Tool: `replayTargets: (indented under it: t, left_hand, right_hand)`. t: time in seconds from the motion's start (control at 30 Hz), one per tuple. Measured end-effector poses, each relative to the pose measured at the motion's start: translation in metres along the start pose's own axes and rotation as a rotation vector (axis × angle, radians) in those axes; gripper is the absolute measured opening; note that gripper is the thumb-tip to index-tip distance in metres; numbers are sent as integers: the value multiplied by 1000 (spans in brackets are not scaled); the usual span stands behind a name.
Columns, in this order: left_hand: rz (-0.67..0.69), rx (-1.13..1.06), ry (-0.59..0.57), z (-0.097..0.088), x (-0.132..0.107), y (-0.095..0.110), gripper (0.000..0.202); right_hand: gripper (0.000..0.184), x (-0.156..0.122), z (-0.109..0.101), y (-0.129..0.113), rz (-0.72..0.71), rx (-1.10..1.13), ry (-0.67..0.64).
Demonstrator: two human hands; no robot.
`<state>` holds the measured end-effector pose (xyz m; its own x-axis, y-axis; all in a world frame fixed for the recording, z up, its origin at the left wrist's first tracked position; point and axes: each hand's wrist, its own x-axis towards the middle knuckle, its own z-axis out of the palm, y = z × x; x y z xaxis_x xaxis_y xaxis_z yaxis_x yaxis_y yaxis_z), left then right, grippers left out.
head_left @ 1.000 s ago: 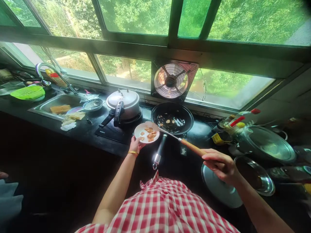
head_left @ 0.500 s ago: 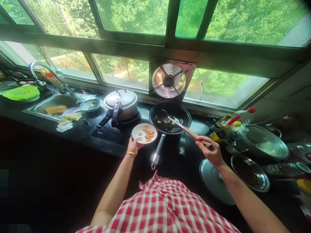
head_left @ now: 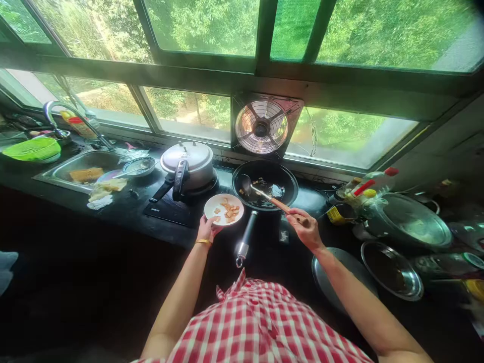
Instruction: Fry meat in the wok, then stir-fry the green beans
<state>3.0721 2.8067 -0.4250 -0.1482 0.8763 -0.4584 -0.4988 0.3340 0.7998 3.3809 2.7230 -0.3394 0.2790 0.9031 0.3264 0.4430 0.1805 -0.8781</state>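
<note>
Head view: right hand (head_left: 305,229) is pinching a wooden-handled spatula (head_left: 269,196) inside the black frying pan (head_left: 284,177); left hand (head_left: 207,229) is clasping a white round plate (head_left: 214,204) sensibly close beside it.

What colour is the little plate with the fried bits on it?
White. The plate shows best in the head view, the only one here.

The left hand (head_left: 207,229) holds a white plate (head_left: 215,202) of browned pieces (head_left: 229,210) just beside a black pan (head_left: 289,184) on the dark desk (head_left: 128,204). The right hand (head_left: 305,229) grips the wooden handle of a spatula (head_left: 270,198), its metal head down inside the pan. A pressure cooker (head_left: 187,160) stands to the left, and a fan (head_left: 261,126) sits in the window behind.
</note>
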Motion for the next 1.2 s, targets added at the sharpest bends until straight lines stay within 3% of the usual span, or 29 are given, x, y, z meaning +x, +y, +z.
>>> replayTargets:
  t: [0.2, 0.43, 0.63, 0.8, 0.9, 1.07, 1.2]
  left_hand:
    - [1, -11, -8, 3, 0, 1, 56]
    - [-13, -18, -12, 8, -1, 4, 51]
    - [-10, -32, -13, 8, 2, 3, 51]
    - [11, -36, -20, 7, 7, 1, 55]
    - [12, -44, -21, 6, 7, 3, 54]
    - [12, -59, -18, 3, 7, 4, 55]
    - [20, -51, 0, -2, 12, 5, 53]
  right_hand:
    - [23, -15, -3, -7, 24, 71, -55]
    - [22, -32, -7, -22, 66, 100, -2]
    - [20, -53, -31, -37, 109, 234, 134]
    - [21, -66, -48, -40, 66, 237, 28]
    - [21, -60, -46, -34, 86, 234, 34]
    - [22, -26, -42, -8, 57, 333, 274]
    - [29, 12, -45, 17, 48, 212, 380]
